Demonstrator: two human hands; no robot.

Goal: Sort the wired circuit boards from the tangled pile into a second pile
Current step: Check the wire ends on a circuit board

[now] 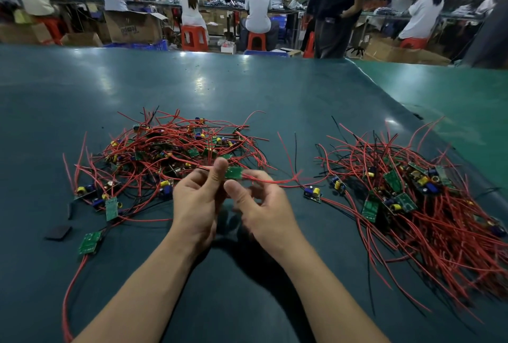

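Both forearms reach in from the table's near edge. The left hand [196, 199] pinches a green circuit board [233, 172], long axis crosswise; the right hand [261, 205] grips its red wire [275, 181], trailing toward the right-side pile [412, 199].

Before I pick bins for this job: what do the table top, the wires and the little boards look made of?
Table top: smooth teal sheet, probably rubber or vinyl; it shows soft glare.
Wires: thin, red or black plastic-looking insulation, bending freely.
Board held by left hand and right hand: stiff green laminate, likely fibreglass.
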